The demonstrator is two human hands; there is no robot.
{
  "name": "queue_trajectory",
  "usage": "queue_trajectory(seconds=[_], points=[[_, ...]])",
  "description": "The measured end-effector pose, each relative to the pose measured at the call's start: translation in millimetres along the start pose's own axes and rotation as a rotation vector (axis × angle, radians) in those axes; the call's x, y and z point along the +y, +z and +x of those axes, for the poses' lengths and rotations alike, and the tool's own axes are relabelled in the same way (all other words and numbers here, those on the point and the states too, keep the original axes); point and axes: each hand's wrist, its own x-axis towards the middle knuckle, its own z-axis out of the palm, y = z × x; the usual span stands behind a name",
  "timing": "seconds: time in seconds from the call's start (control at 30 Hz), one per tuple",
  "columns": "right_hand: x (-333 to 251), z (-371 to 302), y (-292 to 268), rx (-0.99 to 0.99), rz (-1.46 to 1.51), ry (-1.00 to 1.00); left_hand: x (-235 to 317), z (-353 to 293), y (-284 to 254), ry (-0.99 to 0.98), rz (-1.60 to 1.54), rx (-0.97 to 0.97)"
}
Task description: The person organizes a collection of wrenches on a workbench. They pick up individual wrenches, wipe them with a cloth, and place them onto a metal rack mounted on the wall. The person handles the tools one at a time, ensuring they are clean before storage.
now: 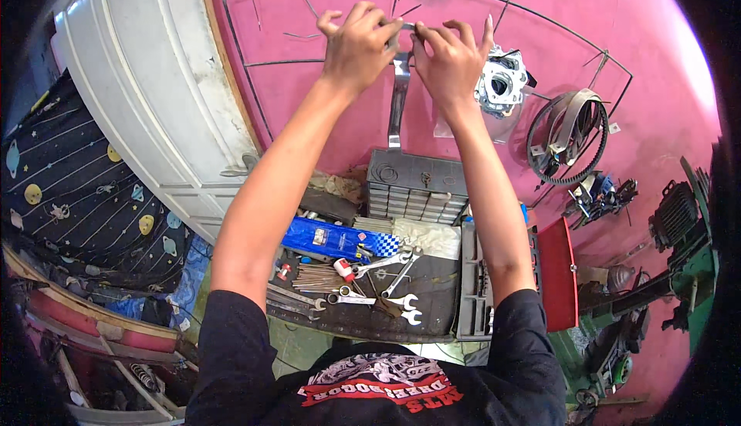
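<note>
Both my arms reach up to a wire rack (245, 63) on the pink wall. My left hand (356, 48) and my right hand (449, 59) are close together, thumbs and forefingers pinched on a small grey curved metal piece (409, 26) that spans the gap between them. The other fingers of both hands are curled or raised. Just below the hands a long shiny metal strip (398, 106) hangs down the wall; whether it joins the pinched piece cannot be made out. Silver gaskets (502, 82) hang beside my right wrist.
Below stands a workbench (436, 295) with wrenches (401, 275), thin rods (312, 276), a blue package (328, 238) and a grey drawer cabinet (417, 206). A red toolbox lid (557, 275) stands raised at right. Belts (567, 136) hang on the wall. A white door (154, 79) is at left.
</note>
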Motion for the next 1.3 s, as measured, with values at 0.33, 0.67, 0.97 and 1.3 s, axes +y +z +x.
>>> queue_trajectory(seconds=[0.33,0.67,0.97,1.3], points=[[42,30,25,-0.048,-0.076,0.012,-11,52,38,0.061,0.133,-0.078],[45,37,39,-0.091,-0.068,-0.021,-23,56,48,0.023,0.194,-0.191],[37,27,65,-0.062,-0.002,0.047,-35,46,58,0.033,0.201,-0.194],[29,13,83,-0.171,0.018,0.173,-42,31,73,-0.04,0.127,-0.23]])
